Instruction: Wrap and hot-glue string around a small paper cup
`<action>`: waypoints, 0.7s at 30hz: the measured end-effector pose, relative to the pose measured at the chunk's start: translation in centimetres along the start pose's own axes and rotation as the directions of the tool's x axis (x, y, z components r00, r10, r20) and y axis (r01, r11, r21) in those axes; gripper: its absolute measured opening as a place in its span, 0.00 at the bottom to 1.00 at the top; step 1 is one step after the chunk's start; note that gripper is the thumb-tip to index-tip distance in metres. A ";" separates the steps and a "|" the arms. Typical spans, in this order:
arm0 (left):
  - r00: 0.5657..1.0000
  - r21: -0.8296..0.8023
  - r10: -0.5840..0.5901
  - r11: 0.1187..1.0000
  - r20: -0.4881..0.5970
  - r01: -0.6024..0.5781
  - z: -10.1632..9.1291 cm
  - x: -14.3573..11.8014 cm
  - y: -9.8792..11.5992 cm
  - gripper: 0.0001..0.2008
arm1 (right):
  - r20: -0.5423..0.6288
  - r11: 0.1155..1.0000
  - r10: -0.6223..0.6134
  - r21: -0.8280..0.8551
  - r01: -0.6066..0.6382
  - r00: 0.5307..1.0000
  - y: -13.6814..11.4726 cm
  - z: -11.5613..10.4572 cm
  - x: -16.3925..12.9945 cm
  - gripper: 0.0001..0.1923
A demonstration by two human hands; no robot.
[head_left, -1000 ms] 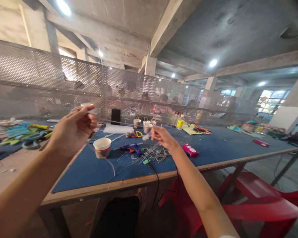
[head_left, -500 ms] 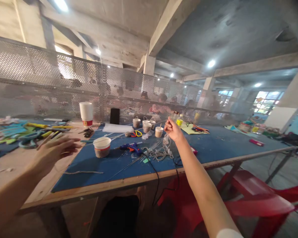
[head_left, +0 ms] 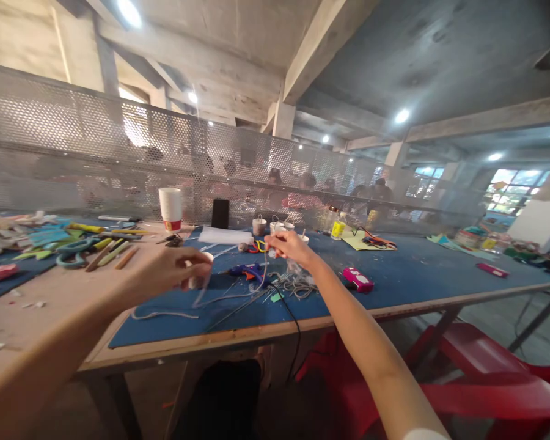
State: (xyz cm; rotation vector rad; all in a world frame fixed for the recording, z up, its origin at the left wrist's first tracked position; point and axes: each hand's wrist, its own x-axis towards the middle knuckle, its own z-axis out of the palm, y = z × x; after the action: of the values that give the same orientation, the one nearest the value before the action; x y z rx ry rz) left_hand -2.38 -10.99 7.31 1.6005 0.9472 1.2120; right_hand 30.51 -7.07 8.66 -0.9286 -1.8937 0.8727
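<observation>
Grey cord (head_left: 238, 293) hangs slack between both raised hands at the centre of the frame, above the blue surface (head_left: 394, 275). The left hand (head_left: 176, 269) pinches one end in a closed grip; the right hand (head_left: 289, 245) is clenched on the other. More cord lies in a loose tangle (head_left: 293, 284) beside the glue gun (head_left: 247, 271). Nothing looks tied or glued yet, so the work seems early.
</observation>
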 end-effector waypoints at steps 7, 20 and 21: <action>0.989 -0.098 0.000 0.995 0.149 0.015 9.1 2.5 2.3 0.25 | 0.088 0.991 -0.071 -0.107 0.080 0.994 -0.6 3.3 1.1 0.24; 0.978 -0.163 0.042 0.984 -0.203 -0.076 2.9 2.8 -0.2 0.16 | -0.122 0.962 0.205 0.205 -0.178 0.971 5.8 -4.3 -1.8 0.28; 0.970 -0.201 0.027 0.977 -0.241 -0.077 2.4 2.7 -0.1 0.16 | -0.154 0.955 0.231 0.226 -0.193 0.961 6.5 -4.8 -2.1 0.29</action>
State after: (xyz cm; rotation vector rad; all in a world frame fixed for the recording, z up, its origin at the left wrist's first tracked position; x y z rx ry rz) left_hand 0.54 -8.93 7.69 1.3425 0.8954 1.5136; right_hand 37.32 -4.69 4.40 -1.0564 -1.5347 1.0574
